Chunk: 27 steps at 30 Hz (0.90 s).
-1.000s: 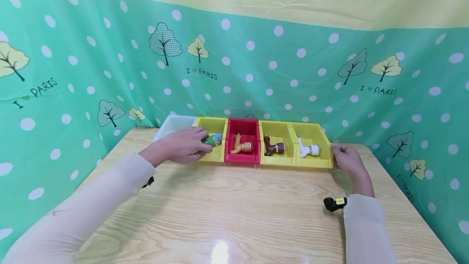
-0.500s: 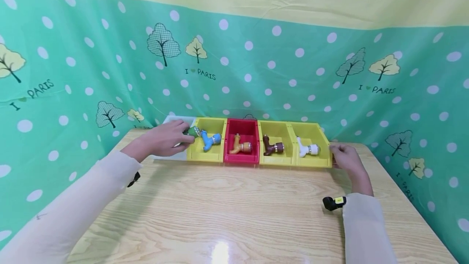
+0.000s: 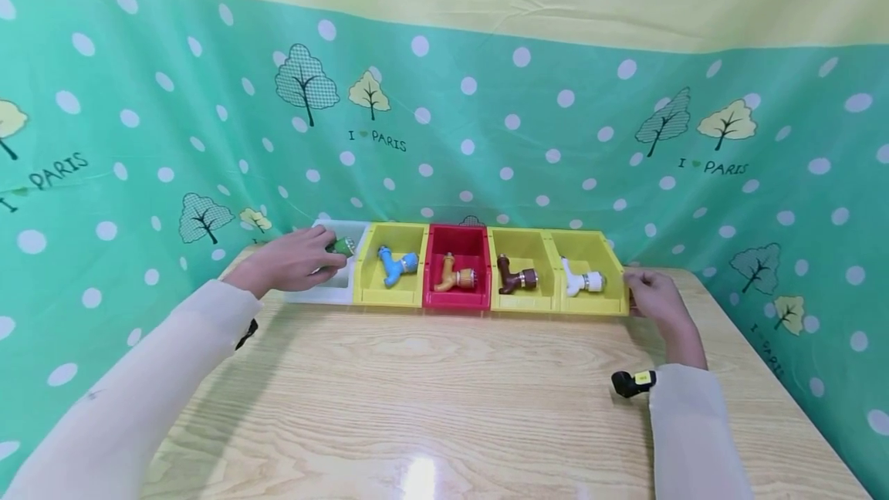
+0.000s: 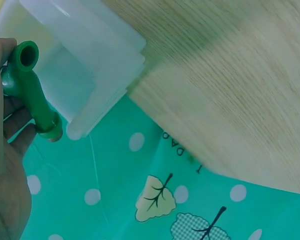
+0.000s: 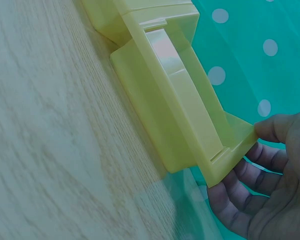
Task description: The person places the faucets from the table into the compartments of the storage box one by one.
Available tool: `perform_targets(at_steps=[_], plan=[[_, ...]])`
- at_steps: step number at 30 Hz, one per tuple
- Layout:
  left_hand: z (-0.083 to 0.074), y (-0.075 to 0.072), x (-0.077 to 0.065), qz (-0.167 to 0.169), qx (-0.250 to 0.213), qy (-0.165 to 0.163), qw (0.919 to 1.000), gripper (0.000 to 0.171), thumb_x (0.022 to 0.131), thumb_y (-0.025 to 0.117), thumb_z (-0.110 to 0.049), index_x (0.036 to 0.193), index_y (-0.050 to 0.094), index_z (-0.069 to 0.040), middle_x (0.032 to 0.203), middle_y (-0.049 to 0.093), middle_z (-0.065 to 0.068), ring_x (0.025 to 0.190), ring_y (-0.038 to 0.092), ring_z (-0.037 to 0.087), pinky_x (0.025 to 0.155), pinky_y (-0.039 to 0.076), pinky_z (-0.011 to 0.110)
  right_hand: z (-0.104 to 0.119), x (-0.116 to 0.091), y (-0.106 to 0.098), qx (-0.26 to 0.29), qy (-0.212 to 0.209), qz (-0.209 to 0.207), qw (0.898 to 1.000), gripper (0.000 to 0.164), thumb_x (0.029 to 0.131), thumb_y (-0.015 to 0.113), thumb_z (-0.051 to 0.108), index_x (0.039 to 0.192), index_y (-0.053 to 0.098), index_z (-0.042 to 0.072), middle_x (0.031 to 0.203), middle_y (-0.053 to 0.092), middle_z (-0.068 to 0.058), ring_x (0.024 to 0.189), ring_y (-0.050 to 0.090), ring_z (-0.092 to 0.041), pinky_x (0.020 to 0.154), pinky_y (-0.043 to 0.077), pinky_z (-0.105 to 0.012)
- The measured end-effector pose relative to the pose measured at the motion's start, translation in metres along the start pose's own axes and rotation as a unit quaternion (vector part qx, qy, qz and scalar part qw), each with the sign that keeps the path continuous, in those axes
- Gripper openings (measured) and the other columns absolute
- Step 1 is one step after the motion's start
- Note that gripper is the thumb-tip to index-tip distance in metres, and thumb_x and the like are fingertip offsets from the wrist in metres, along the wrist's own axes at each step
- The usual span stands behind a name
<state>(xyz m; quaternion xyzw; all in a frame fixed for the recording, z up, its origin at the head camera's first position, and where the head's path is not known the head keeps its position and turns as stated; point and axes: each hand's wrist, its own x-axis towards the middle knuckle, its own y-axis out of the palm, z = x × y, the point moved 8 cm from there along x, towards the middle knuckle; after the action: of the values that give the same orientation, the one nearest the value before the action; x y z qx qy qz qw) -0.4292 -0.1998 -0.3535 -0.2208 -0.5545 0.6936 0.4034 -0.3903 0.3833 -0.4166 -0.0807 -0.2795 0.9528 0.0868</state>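
Observation:
My left hand grips a green tap over the white bin at the left end of the row. In the left wrist view the tap's open spout faces the camera, and the fingers wrap its far side. My right hand pinches the side wall of the rightmost yellow bin between thumb and fingers. Rightward from the white bin, the other bins hold a blue tap, an orange tap in the red bin, a dark brown tap and a white tap.
The bins stand side by side along the back of a wooden table. Close behind them hangs a green dotted curtain, which also runs down both sides. Black wrist cameras sit at the sleeves.
My left hand has carried the green tap leftward, from over the yellow bin with the blue tap to over the white bin. The blue tap now shows fully. My right hand stays put.

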Motion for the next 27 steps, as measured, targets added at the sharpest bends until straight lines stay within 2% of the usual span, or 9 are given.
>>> perform_targets(at_steps=[5,9,13,18,21,27], plan=[[0.005,0.009,0.005,0.002,-0.018,-0.005,0.9998,0.011,0.099,0.063,-0.024,0.107,0.07,-0.026,0.091,0.05,0.002,0.082,0.043,0.022,0.068,0.04,0.038,-0.003,-0.001,-0.001,0.0,0.004,-0.005,1.0,0.061,0.11,0.032,0.04,0.148,0.042,-0.006,0.139,0.047,-0.026,0.116,0.053,-0.035,0.082,0.056,-0.037],[0.008,0.016,0.007,0.023,-0.019,-0.011,0.9995,0.008,0.098,0.064,-0.021,0.104,0.069,-0.025,0.089,0.048,0.001,0.081,0.042,0.022,0.068,0.04,0.037,-0.005,0.0,-0.001,0.003,0.008,-0.006,1.0,0.061,0.11,0.032,0.04,0.148,0.042,-0.007,0.14,0.046,-0.026,0.117,0.053,-0.036,0.084,0.056,-0.039],[0.005,0.02,0.007,0.04,-0.016,-0.005,0.9991,0.007,0.097,0.067,-0.019,0.097,0.065,-0.025,0.087,0.046,0.0,0.079,0.042,0.021,0.068,0.039,0.036,-0.006,0.0,-0.001,0.006,0.008,-0.005,1.0,0.061,0.11,0.033,0.041,0.148,0.042,-0.006,0.142,0.045,-0.027,0.119,0.052,-0.037,0.086,0.056,-0.041],[0.004,0.025,0.01,0.036,-0.011,0.008,0.9992,0.014,0.096,0.067,-0.015,0.091,0.06,-0.027,0.085,0.044,-0.001,0.078,0.039,0.02,0.068,0.039,0.035,-0.005,0.0,-0.001,0.006,0.006,-0.006,1.0,0.06,0.11,0.033,0.041,0.147,0.044,-0.006,0.14,0.046,-0.026,0.118,0.053,-0.036,0.087,0.055,-0.042],[0.005,0.031,0.012,0.046,-0.007,0.011,0.9988,0.015,0.096,0.066,-0.015,0.089,0.059,-0.026,0.085,0.045,0.0,0.078,0.04,0.021,0.068,0.039,0.037,-0.005,0.0,-0.001,0.004,0.008,-0.007,1.0,0.061,0.11,0.033,0.041,0.148,0.043,-0.006,0.139,0.047,-0.025,0.117,0.052,-0.035,0.09,0.055,-0.044],[0.014,0.039,0.02,0.084,-0.014,-0.022,0.9961,0.009,0.099,0.064,-0.019,0.096,0.066,-0.027,0.087,0.048,0.001,0.082,0.044,0.023,0.073,0.043,0.04,-0.003,0.001,-0.001,0.005,0.005,-0.007,1.0,0.062,0.111,0.033,0.042,0.149,0.042,-0.006,0.139,0.046,-0.025,0.117,0.053,-0.036,0.092,0.054,-0.046]])
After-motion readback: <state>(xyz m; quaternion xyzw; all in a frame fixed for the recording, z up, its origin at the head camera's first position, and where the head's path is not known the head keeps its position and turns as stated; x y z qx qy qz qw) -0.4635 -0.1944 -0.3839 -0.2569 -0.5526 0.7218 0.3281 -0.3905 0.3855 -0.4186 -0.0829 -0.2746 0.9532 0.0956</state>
